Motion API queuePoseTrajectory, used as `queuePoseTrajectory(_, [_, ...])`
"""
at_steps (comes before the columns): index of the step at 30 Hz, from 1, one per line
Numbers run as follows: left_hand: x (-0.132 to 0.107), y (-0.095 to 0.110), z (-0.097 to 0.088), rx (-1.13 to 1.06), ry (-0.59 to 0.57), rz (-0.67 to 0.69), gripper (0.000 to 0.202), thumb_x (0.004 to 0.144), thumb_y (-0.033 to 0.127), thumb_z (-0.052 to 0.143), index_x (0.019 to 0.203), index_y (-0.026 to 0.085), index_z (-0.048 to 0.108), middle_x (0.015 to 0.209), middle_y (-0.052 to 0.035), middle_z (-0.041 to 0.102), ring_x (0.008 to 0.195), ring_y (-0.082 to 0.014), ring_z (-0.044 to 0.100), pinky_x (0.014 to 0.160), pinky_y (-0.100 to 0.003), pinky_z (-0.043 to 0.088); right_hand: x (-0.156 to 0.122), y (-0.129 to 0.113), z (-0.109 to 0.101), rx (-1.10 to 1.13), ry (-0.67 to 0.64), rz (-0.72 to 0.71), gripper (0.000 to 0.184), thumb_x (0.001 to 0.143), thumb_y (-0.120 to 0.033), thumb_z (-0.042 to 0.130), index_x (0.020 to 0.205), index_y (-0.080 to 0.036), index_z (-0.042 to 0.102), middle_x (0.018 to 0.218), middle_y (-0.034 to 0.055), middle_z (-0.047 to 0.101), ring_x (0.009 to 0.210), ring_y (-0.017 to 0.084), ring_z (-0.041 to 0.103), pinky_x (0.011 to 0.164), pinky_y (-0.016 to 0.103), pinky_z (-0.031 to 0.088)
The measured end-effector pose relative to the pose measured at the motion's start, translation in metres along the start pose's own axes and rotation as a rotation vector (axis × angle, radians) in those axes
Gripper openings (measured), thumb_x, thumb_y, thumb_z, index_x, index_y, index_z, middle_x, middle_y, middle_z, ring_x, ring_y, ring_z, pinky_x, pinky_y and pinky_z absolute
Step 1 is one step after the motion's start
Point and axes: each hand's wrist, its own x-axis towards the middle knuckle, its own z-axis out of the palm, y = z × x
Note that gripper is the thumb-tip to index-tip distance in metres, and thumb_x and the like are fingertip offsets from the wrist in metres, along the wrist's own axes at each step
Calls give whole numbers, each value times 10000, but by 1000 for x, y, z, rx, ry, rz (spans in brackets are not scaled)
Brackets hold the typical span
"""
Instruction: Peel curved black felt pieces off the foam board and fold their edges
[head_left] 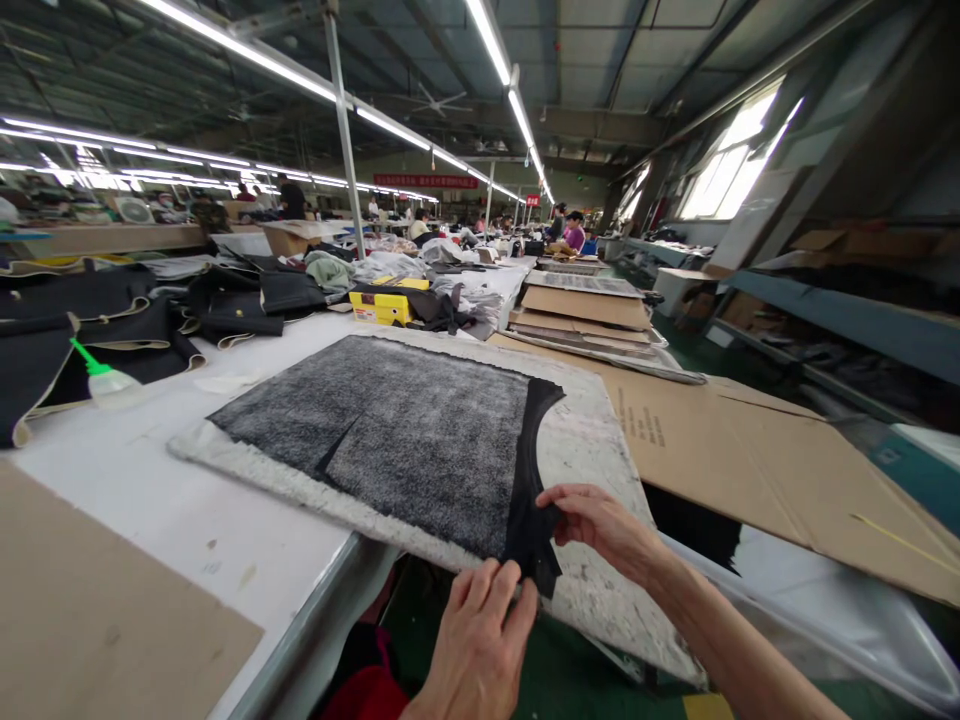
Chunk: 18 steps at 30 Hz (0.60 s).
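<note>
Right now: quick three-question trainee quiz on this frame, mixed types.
1. True or false: the left hand and right hand both touch the black strip.
2. The tip of the bottle is: A red, B green, C blue.
3. What flat brown sheet lies to the right of the grey mat?

Key:
1. True; both are at the strip's near end.
2. B.
3. Cardboard.
</note>
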Motion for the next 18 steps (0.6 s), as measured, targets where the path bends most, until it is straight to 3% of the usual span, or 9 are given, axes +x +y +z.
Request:
queuePoseTrajectory(2, [3,7,9,35,16,43,323,924,250,442,1218,206,569,1186,-53,590,1090,-222,504,881,-334,421,0,-1,-2,-122,-35,-81,317,716,-310,595,982,-151,667,837,49,647,739,160,576,680,269,462])
queuePoseTrajectory(7, [6,16,39,172,47,-102,336,908,407,499,1100,158,615,1060,-77,635,980,-249,547,782,-363,447,14,-14,-16,-533,-3,-279,308,719,-239,505,938,-175,713,782,33,654,567,121,518,521,238,396])
queuePoseTrajectory(11, [12,14,46,212,-6,-92,346,864,437,576,1059,155,621,1036,-95,626,996,-268,540,798,-375,447,47,-37,-44,-449,78,-280,307,679,-297,593,903,-124,713,567,28,598,483,138,519,469,234,378])
queuePoseTrajectory(15, [18,13,47,222,-9,-97,334,854,414,588,1062,155,620,970,-96,620,970,-275,534,796,-387,435,85,-72,-98,-260,372,-331,321,652,-424,706,605,-130,587,473,20,513,416,112,460,417,226,330])
queuePoseTrajectory(18, [23,14,53,207,-16,-118,291,831,398,612,983,152,647,944,-108,607,967,-286,515,787,-407,428,103,-98,-142,-144,710,-420,312,689,-409,703,643,-162,518,514,-18,485,452,86,442,424,202,336])
